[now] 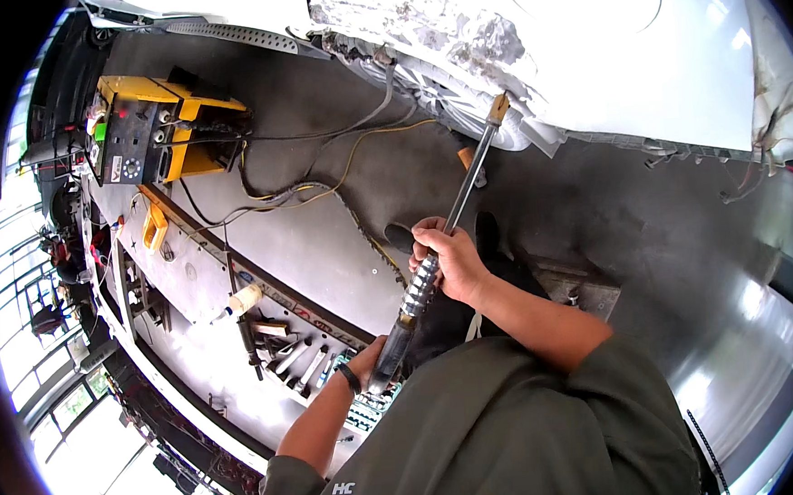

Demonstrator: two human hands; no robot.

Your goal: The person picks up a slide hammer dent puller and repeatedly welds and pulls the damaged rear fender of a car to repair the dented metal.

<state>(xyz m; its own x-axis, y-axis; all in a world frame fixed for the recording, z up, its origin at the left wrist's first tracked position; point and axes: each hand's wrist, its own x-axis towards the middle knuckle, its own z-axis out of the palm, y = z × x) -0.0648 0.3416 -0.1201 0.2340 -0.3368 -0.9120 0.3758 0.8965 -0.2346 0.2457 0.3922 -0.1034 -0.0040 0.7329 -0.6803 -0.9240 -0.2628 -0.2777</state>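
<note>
Nearest you, low in the middle of the frame, your left hand (pixel 370 356) is closed around the dark butt end of a long slide-hammer dent puller (pixel 434 261); the fingers wrap the grip, though the tool hides most of them. A little higher, at the centre, your right hand (pixel 450 260) is clenched around the ribbed metal weight on the shaft, fingers curled fully round it. Both sleeves are olive green and come in from the lower edge.

From your hands the steel rod runs up and to the right to its brass-coloured tip (pixel 498 108), which sits against the lower edge of the white car body panel (pixel 603 62) at upper centre. Whether the tip is actually fastened to the metal cannot be told from here.

That panel looks only part-way through repair: a wide patch (pixel 419 24) at top centre is ground rough and grey, with paint gone, and the sheet is not yet smooth. By my judgement the pulling is in hand and the filling, sanding and paint remain.

To the left, a tool tray (pixel 284 345) with loose hand tools lies on the floor. Farther off, at upper left, a yellow welding unit (pixel 158 126) stands with cables (pixel 319 175) trailing across the concrete toward the panel.
</note>
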